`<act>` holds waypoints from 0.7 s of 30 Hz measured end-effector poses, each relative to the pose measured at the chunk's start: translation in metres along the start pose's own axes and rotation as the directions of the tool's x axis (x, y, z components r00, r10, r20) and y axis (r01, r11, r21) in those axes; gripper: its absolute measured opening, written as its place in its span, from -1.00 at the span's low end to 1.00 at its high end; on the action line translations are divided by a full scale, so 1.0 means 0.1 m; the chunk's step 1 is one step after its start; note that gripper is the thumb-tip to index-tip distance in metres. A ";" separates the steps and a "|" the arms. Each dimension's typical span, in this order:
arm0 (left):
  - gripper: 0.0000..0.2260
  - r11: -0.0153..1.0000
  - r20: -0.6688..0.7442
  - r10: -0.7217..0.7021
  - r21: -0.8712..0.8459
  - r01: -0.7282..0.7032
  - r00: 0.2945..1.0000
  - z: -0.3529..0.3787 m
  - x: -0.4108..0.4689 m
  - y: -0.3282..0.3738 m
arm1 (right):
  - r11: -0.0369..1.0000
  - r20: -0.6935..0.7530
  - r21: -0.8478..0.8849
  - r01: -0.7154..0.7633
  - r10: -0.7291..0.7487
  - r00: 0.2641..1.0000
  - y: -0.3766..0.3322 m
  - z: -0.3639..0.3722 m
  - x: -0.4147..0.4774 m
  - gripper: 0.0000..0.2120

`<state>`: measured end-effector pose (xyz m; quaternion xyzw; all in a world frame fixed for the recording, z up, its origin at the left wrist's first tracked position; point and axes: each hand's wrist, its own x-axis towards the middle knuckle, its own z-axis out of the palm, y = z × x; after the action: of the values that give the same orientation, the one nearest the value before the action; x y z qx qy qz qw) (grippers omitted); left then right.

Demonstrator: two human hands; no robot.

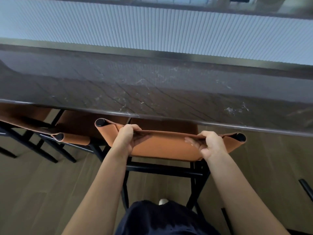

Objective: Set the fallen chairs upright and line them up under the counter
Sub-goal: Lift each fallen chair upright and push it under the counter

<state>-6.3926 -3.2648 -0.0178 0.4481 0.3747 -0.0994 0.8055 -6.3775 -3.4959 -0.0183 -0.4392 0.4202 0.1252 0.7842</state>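
Note:
An upright chair with a tan leather backrest (pixel 162 148) and black metal frame stands straight in front of me, its seat tucked under the dark marble counter (pixel 152 89). My left hand (pixel 126 139) grips the top edge of the backrest near its left end. My right hand (pixel 211 145) grips the same edge near the right end. A second tan chair (pixel 72 136) stands upright to the left, also partly under the counter, and a third (pixel 20 121) shows at the far left edge.
Wooden floor lies below and to the right of the held chair. A black bar or chair leg (pixel 306 189) pokes in at the right edge. A white ribbed panel (pixel 152 31) runs behind the counter. My dark clothing fills the bottom centre.

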 end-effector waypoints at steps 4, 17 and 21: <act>-0.89 0.998 0.011 -0.010 0.059 0.009 1.000 -0.01 0.05 0.02 | 1.000 -0.008 0.002 -0.005 0.005 1.000 -0.01 0.03 0.02 -0.87; -0.84 0.982 0.025 -0.059 0.182 0.054 0.998 -0.13 -0.07 -0.07 | 0.999 -0.013 0.033 -0.008 0.008 1.000 0.11 -0.07 -0.08 -0.90; -0.83 0.975 0.034 -0.094 0.204 0.085 0.995 -0.18 -0.13 -0.11 | 1.000 -0.020 0.020 -0.004 0.005 1.000 0.17 -0.13 -0.14 -0.90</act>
<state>-6.4163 -3.2593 -0.0220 0.5081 0.3648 -0.1832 0.7585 -6.4024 -3.4943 -0.0210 -0.4314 0.4302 0.1183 0.7841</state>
